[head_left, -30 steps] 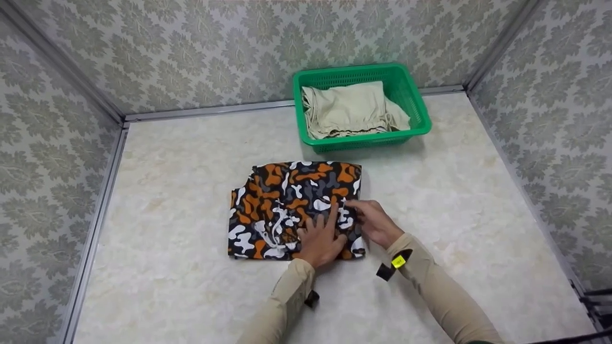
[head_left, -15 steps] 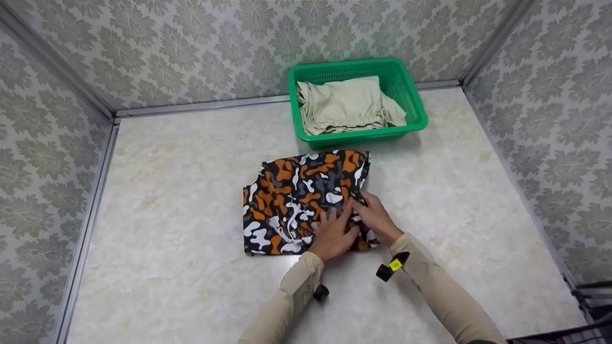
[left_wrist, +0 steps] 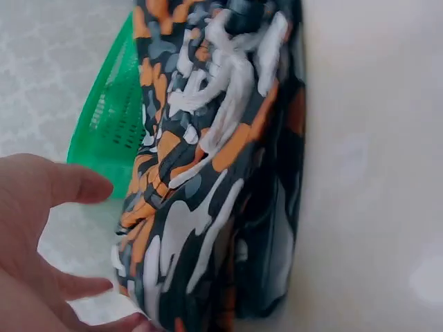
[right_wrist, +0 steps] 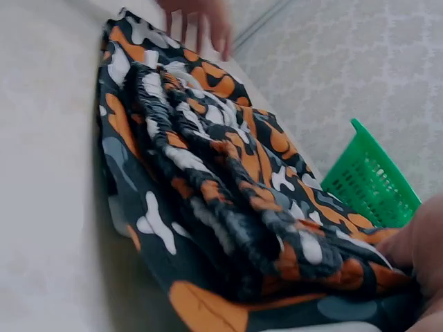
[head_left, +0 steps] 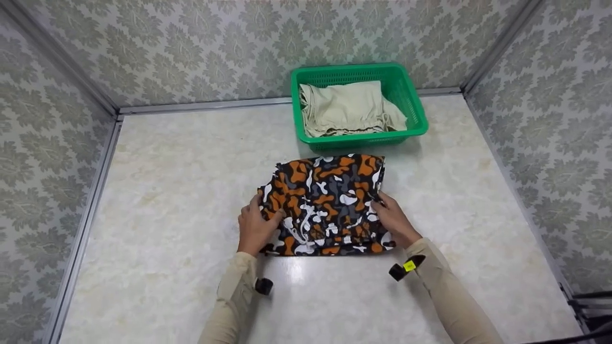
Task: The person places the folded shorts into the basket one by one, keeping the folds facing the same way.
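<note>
Folded camouflage shorts [head_left: 334, 200] in orange, black, grey and white lie on the table, with a white drawstring [head_left: 305, 224] at the elastic waistband. My left hand [head_left: 256, 227] is at their left edge. Seen in the left wrist view, its thumb and fingers [left_wrist: 79, 283] are spread, fingertips right at the cloth. On the opposite side, my right hand [head_left: 397, 222] pinches the right edge, thumb on top and the other fingers largely hidden beneath. The right wrist view shows the gathered waistband [right_wrist: 201, 180] folded over and the side nearest that hand raised.
A green plastic basket [head_left: 420, 107] stands behind the shorts against the back wall, with folded beige clothing [head_left: 346, 107] in it. Patterned wall panels border the table [head_left: 181, 181] at the back and both sides. Dark bars [head_left: 590, 306] stand at the right edge.
My left hand has left the middle of the shorts and moved to their left edge. The shorts have shifted right, their right side folded inward, with my right hand still gripping the right edge.
</note>
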A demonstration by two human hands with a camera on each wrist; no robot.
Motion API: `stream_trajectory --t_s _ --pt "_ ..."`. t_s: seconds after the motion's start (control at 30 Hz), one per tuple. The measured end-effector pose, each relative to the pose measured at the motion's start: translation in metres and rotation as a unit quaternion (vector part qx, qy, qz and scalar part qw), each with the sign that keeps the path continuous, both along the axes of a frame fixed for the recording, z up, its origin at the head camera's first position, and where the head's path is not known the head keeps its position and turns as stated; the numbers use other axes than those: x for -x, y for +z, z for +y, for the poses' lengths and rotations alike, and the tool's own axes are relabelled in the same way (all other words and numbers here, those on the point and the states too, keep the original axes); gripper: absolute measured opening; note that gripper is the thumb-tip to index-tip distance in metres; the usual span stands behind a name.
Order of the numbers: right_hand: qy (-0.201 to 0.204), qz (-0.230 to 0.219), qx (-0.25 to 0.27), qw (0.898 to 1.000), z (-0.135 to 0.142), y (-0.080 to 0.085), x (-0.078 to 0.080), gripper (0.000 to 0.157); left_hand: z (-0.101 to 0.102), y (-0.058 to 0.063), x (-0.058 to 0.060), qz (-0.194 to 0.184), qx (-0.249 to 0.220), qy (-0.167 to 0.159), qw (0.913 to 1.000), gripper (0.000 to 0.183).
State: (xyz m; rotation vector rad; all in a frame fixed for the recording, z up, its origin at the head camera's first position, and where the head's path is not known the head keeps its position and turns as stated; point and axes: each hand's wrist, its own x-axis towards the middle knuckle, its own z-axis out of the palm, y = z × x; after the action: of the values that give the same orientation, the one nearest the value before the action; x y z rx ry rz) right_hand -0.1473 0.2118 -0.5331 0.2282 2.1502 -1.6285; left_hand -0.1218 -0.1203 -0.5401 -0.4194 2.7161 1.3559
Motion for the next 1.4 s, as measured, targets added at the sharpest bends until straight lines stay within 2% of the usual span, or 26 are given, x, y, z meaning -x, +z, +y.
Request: stream_trajectory --t_s 0.1,0.2,0.27,0.33,0.4,0.5,0.57,0.63,0.67,0.73,0.77,0.8,0.87,0.9,1.0,1.1,1.23,1.4 --pt "0.006 -0.008 0.008 1.000 0.004 0.001 0.002 0.055 -0.003 0.000 0.008 -0.050 -0.097 0.015 0.9939 0.087" --pt "0.006 -0.021 0.026 0.999 0.006 0.002 0.004 0.057 -0.003 0.000 0.018 -0.090 -0.192 0.047 0.9761 0.092" --pt "0.002 -0.034 0.041 0.999 0.008 0.001 0.006 0.058 -0.003 0.000 0.023 -0.115 -0.235 0.060 0.9634 0.093" --pt "-0.005 -0.047 0.059 0.997 0.009 0.001 0.006 0.058 -0.002 0.000 0.027 -0.136 -0.262 0.059 0.9535 0.090" --pt "-0.009 -0.059 0.082 0.995 0.012 -0.001 0.006 0.059 0.001 0.000 0.029 -0.145 -0.260 0.039 0.9538 0.084" --pt "-0.031 -0.077 0.133 0.988 0.015 -0.003 0.007 0.060 0.007 0.001 0.031 -0.121 -0.247 0.000 0.9614 0.073" --pt "-0.052 -0.096 0.185 0.977 0.018 -0.005 0.007 0.057 0.012 0.002 0.032 -0.093 -0.238 -0.024 0.9665 0.078" --pt "-0.085 -0.120 0.249 0.957 0.021 -0.006 0.006 0.050 0.016 0.001 0.033 -0.076 -0.235 -0.027 0.9687 0.085" --pt "-0.097 -0.133 0.284 0.945 0.022 -0.007 0.006 0.046 0.018 0.001 0.033 -0.074 -0.234 -0.025 0.9692 0.088" --pt "-0.104 -0.149 0.344 0.921 0.024 -0.010 0.007 0.041 0.019 -0.001 0.035 -0.082 -0.240 -0.004 0.9674 0.093" --pt "-0.103 -0.153 0.363 0.913 0.025 -0.012 0.007 0.040 0.020 -0.002 0.036 -0.092 -0.243 0.011 0.9656 0.091" --pt "-0.103 -0.152 0.368 0.911 0.026 -0.013 0.008 0.039 0.020 -0.004 0.037 -0.103 -0.244 0.025 0.9639 0.087" --pt "-0.089 -0.147 0.364 0.916 0.027 -0.014 0.009 0.050 0.021 -0.006 0.038 -0.115 -0.252 0.035 0.9603 0.076" --pt "-0.084 -0.140 0.350 0.922 0.027 -0.014 0.009 0.059 0.022 -0.007 0.039 -0.116 -0.245 0.031 0.9619 0.069" --pt "-0.080 -0.121 0.294 0.945 0.026 -0.011 0.008 0.083 0.026 -0.007 0.040 -0.096 -0.193 -0.003 0.9765 0.050" --pt "-0.066 -0.091 0.247 0.962 0.026 -0.006 0.005 0.090 0.030 -0.006 0.037 -0.067 -0.169 -0.030 0.9829 0.038" --pt "-0.039 -0.046 0.216 0.975 0.032 0.010 0.000 0.088 0.030 0.004 0.026 -0.043 -0.225 -0.033 0.9729 0.033" --pt "-0.017 -0.009 0.226 0.974 0.044 0.041 -0.005 0.086 0.026 0.032 0.015 0.003 -0.265 -0.043 0.9632 0.035"
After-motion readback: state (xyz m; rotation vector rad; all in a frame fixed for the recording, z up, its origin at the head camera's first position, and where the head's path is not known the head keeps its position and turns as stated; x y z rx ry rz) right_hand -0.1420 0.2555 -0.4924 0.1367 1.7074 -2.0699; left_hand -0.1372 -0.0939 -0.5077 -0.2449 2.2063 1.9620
